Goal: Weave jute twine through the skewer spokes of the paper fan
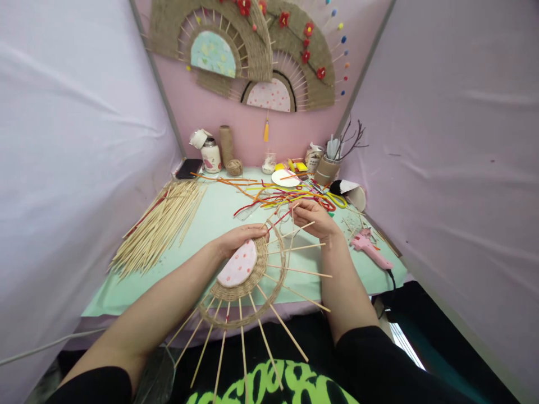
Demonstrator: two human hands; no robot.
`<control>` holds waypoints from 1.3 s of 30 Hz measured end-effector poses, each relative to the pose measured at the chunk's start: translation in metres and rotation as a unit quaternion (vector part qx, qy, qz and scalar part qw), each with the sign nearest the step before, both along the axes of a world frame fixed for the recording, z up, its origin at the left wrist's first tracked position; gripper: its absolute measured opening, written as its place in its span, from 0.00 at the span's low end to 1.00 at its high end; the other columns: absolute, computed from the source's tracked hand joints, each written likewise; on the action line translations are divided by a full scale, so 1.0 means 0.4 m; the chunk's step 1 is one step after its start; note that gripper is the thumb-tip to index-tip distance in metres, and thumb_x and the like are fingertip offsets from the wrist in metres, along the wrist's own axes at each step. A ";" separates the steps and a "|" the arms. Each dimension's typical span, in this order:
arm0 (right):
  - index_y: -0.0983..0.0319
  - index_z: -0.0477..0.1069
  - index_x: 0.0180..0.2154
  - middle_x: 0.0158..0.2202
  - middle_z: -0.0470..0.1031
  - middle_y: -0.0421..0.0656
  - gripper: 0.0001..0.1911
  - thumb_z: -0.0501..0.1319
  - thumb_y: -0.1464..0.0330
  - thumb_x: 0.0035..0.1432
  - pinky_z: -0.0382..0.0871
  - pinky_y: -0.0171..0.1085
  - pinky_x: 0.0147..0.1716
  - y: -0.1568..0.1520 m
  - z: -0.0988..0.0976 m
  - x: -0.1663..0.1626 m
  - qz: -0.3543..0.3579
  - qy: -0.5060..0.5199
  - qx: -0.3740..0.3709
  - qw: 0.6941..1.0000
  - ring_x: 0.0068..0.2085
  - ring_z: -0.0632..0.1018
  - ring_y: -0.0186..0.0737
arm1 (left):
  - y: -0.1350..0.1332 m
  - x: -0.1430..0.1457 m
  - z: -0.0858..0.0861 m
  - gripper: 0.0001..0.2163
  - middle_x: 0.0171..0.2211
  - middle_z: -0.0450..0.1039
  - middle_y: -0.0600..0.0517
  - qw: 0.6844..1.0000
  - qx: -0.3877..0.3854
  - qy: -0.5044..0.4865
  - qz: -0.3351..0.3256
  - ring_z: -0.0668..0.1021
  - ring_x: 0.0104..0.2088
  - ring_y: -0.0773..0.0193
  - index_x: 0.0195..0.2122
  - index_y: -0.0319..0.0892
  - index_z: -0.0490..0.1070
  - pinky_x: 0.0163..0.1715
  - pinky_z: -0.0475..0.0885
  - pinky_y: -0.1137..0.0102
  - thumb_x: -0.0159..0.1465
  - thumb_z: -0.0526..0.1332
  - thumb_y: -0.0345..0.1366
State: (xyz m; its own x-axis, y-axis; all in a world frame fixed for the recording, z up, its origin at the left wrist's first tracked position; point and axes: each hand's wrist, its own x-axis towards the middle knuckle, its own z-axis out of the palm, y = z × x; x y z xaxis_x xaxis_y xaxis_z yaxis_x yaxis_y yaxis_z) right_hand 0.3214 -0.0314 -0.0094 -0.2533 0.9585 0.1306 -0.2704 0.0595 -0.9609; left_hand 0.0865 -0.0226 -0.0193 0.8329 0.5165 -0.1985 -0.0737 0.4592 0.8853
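Observation:
A half-round woven fan piece (242,280) lies at the table's near edge, with a pink dotted centre, twine rings and thin wooden sticks fanning out toward me. My left hand (238,238) lies on its upper edge, fingers pressed down on the pink centre and twine. My right hand (314,217) is closed in a pinch at the top right of the piece, gripping a strand of twine beside the sticks.
A big bundle of bamboo sticks (162,224) lies at the left. Coloured pipe cleaners (286,196) are strewn mid-table. A pink glue gun (370,249) rests at the right. Twine ball (234,166), bottle and pen cup (327,168) line the back. Finished fans (252,50) hang on the wall.

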 end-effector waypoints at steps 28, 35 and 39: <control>0.62 0.70 0.23 0.24 0.71 0.40 0.10 0.66 0.62 0.44 0.64 0.35 0.28 0.053 -0.070 -0.095 -0.150 -0.238 0.101 0.954 0.27 0.70 0.34 | 0.007 0.016 -0.026 0.19 0.34 0.73 0.51 0.997 -0.043 -0.066 0.023 0.76 0.30 0.69 0.46 0.40 0.70 0.31 0.68 0.75 0.52 0.67 0.30; 0.61 0.69 0.30 0.22 0.65 0.34 0.14 0.67 0.60 0.43 0.59 0.31 0.22 0.045 -0.051 -0.044 -0.153 -0.092 -0.021 0.984 0.21 0.64 0.28 | 0.002 0.011 -0.018 0.20 0.31 0.72 0.53 0.998 -0.043 -0.036 0.007 0.74 0.25 0.71 0.47 0.42 0.69 0.26 0.67 0.76 0.52 0.68 0.31; 0.60 0.68 0.32 0.25 0.68 0.35 0.18 0.69 0.59 0.41 0.59 0.30 0.21 0.045 -0.041 -0.031 -0.172 0.001 -0.041 0.984 0.21 0.64 0.26 | -0.002 0.011 -0.025 0.20 0.30 0.72 0.53 0.999 -0.041 -0.013 -0.001 0.74 0.24 0.71 0.45 0.41 0.70 0.24 0.68 0.76 0.51 0.68 0.32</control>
